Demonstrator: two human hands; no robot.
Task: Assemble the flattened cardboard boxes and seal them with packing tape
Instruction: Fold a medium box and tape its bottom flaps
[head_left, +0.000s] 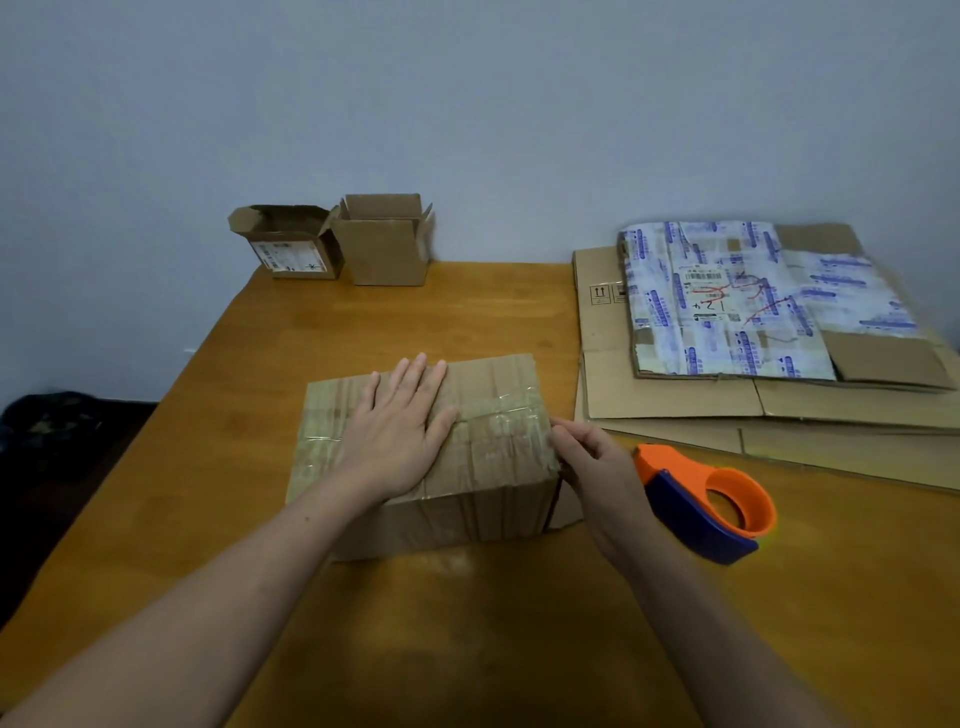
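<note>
left hand (402, 431) lay flat, fingers straight, on a taped cardboard box (488, 499); right hand (597, 467) pinched tape at its right edge, beside a tape dispenser (701, 504).

A box (498, 395) sits on the table (415, 312), near the front middle. The left hand (400, 431) lies flat on its top, and the right hand (597, 467) pinches its right edge. Just right of the box lies a tape dispenser (701, 499). Behind that, flat cartons (675, 395) lie stacked. At the far left stand 2 open boxes (387, 254), side by side.
</note>
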